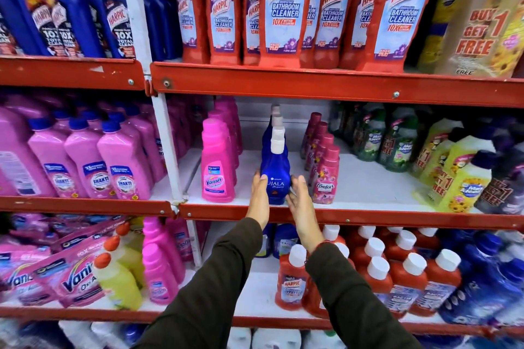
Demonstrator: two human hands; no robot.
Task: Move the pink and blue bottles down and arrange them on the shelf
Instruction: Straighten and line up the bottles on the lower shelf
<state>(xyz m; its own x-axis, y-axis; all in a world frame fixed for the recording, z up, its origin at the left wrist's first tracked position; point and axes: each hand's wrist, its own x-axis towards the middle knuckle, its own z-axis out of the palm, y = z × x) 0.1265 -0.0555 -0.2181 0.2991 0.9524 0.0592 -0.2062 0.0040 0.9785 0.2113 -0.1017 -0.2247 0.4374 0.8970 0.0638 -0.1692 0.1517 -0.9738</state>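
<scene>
**Blue bottle flanked by both hands at the shelf edge**

A blue bottle with a white cap is stood upright at the near edge of the middle shelf, at the front of a single row of like bottles running far into the shelf. It is flanked by both hands. The left hand is laid against its left side, fingers straight and together, the thumb resting on the front. The right hand is held at its right side, fingers loosely spread; whether it touches the bottle cannot be told. The bottle is not lifted. Just left of it, a row of pink bottles is seen, the front one marked Vanish. To the right, a row of Comfort bottles is lined up.
</scene>
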